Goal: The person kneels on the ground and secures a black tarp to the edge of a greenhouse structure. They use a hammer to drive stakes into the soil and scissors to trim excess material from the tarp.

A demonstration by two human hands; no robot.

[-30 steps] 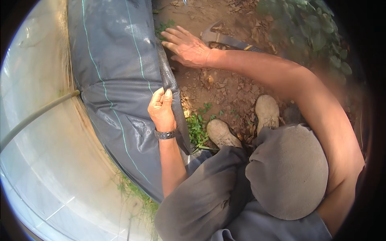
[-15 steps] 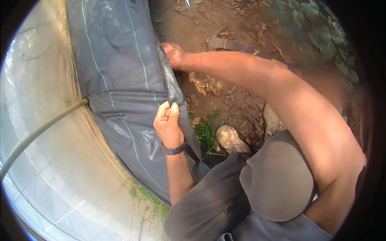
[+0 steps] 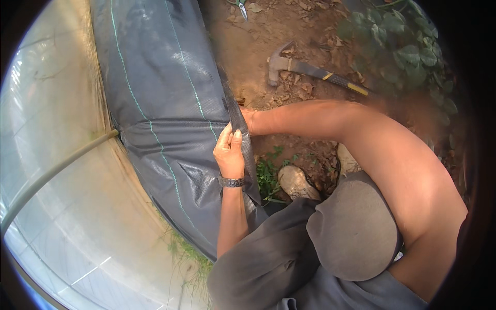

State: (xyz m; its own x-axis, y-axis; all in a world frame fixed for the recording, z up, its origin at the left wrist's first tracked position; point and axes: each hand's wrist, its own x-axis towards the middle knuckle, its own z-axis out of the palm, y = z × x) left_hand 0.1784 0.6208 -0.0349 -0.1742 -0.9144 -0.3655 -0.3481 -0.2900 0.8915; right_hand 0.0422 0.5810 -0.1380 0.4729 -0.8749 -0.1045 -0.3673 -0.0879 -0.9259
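A black woven ground cover sheet [image 3: 160, 77] with green stitched lines runs from the top of the view down toward my legs. My left hand [image 3: 230, 153], with a dark band at its wrist, pinches the sheet's folded right edge between thumb and fingers. Just beyond it, my right hand [image 3: 248, 119] reaches in at the same edge. Its fingers are hidden behind the fold, so their grip does not show. A claw hammer [image 3: 315, 71] with a black and yellow handle lies on the soil past my right forearm.
Green-handled pruning shears [image 3: 242, 9] lie on the ground at the top. Leafy plants [image 3: 408, 46] stand at the far right. Clear plastic sheeting [image 3: 57, 196] and a curved pole [image 3: 57, 173] are on the left. My shoe [image 3: 295, 182] rests beside small green weeds [image 3: 267, 178].
My right hand has come nearer, along the sheet's edge to beside my left hand. The edge has shifted rightward with my left hand. The hammer's handle, partly covered by my arm before, now shows.
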